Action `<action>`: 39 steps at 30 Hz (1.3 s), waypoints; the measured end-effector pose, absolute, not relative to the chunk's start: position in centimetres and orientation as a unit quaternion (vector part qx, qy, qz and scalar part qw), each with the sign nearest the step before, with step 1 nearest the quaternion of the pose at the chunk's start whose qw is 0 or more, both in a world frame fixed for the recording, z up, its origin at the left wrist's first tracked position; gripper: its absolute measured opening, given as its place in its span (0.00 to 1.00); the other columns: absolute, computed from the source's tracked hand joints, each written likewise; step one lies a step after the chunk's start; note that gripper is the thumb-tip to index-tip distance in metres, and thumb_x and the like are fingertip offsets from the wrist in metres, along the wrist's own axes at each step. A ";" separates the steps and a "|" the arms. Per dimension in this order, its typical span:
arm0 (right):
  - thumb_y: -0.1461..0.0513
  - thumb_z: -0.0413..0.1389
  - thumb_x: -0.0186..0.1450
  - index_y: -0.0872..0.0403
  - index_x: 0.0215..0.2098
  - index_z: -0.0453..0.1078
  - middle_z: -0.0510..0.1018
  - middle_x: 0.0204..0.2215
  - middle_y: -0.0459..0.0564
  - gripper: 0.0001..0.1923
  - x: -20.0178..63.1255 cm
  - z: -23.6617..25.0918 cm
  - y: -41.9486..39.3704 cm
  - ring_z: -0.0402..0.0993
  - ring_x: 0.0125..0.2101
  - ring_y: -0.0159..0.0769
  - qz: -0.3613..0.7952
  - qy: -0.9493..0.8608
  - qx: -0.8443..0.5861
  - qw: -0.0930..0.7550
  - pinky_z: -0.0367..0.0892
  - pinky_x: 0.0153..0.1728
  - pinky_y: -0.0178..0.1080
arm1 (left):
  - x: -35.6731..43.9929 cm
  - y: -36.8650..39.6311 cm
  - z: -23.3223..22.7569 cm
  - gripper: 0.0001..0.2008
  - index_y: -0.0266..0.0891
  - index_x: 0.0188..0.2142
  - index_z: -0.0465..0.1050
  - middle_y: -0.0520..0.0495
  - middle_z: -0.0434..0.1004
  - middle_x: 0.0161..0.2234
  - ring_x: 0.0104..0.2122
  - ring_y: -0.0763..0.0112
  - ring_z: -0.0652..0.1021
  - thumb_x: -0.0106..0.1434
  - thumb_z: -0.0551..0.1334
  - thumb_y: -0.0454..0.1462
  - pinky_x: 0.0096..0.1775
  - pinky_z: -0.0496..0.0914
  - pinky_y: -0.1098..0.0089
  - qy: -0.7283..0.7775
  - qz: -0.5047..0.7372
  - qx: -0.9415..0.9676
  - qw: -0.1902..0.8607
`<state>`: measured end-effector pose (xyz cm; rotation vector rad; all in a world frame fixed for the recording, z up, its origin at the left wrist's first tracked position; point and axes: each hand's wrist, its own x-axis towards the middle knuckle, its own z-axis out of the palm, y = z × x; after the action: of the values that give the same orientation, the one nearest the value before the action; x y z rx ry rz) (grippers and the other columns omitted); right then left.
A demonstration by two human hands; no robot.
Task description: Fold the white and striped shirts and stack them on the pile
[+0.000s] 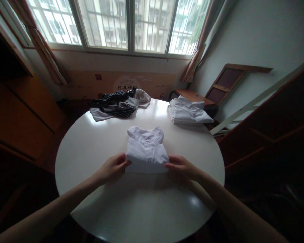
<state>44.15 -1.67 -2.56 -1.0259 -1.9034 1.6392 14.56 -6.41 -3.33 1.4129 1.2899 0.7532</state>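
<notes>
A folded white shirt (146,150) lies collar-up in the middle of a round white table (106,199). My left hand (114,167) touches the shirt's near left corner, fingers curled at its edge. My right hand (179,167) touches the near right corner the same way. Both hands rest on the tabletop at the shirt's lower edge. Whether the fingers pinch the cloth or only press against it is not clear.
A stack of folded white garments (187,113) sits at the table's far right. A heap of dark striped and white clothes (118,104) lies at the far left. Wooden furniture stands on both sides, and a window fills the far wall.
</notes>
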 end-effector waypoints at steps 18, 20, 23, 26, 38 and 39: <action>0.55 0.57 0.48 0.56 0.23 0.63 0.65 0.18 0.40 0.12 39.3 -2.9 9.3 0.59 0.20 0.26 0.475 -0.619 -0.470 0.412 0.54 0.22 0.31 | 15.8 5.7 -3.1 0.16 0.34 0.30 0.69 0.52 0.72 0.26 0.25 0.76 0.70 0.42 0.66 0.41 0.31 0.64 0.74 0.474 0.604 0.399 0.502; 0.56 0.55 0.49 0.55 0.22 0.63 0.67 0.19 0.41 0.10 39.1 -3.7 9.5 0.61 0.22 0.28 0.408 -0.644 -0.517 0.389 0.56 0.24 0.32 | 15.9 5.9 -4.2 0.13 0.34 0.29 0.68 0.51 0.71 0.25 0.25 0.75 0.70 0.46 0.63 0.41 0.30 0.63 0.74 0.480 0.619 0.409 0.469; 0.56 0.54 0.51 0.55 0.25 0.64 0.69 0.22 0.44 0.10 38.8 -4.4 9.4 0.64 0.25 0.31 0.325 -0.662 -0.569 0.364 0.58 0.28 0.34 | 15.8 6.1 -5.4 0.09 0.35 0.28 0.68 0.51 0.70 0.26 0.26 0.74 0.69 0.49 0.59 0.39 0.30 0.62 0.74 0.533 0.596 0.455 0.393; 0.55 0.54 0.52 0.55 0.34 0.65 0.72 0.29 0.46 0.15 38.6 -4.8 9.2 0.66 0.29 0.32 0.314 -0.678 -0.548 0.375 0.60 0.31 0.34 | 15.8 6.4 -5.9 0.07 0.35 0.29 0.67 0.50 0.69 0.26 0.27 0.73 0.69 0.51 0.56 0.38 0.30 0.62 0.74 0.597 0.559 0.485 0.310; 0.61 0.53 0.49 0.57 0.26 0.66 0.70 0.21 0.44 0.08 41.8 -3.3 8.3 0.65 0.21 0.30 0.485 -0.680 -0.485 0.261 0.59 0.22 0.31 | 15.6 5.7 -5.7 0.07 0.36 0.28 0.66 0.51 0.68 0.25 0.26 0.72 0.68 0.53 0.56 0.39 0.30 0.64 0.72 0.569 0.490 0.558 0.353; 0.61 0.54 0.49 0.57 0.27 0.66 0.71 0.21 0.45 0.08 42.3 -2.8 8.1 0.65 0.21 0.30 0.484 -0.678 -0.495 0.246 0.59 0.21 0.31 | 15.6 5.8 -5.5 0.07 0.36 0.30 0.67 0.49 0.70 0.28 0.28 0.71 0.70 0.52 0.57 0.38 0.32 0.65 0.71 0.567 0.491 0.561 0.350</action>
<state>42.30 8.10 -2.78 -1.3494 -1.8508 1.3214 15.61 5.77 -5.51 1.4531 1.4697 1.2714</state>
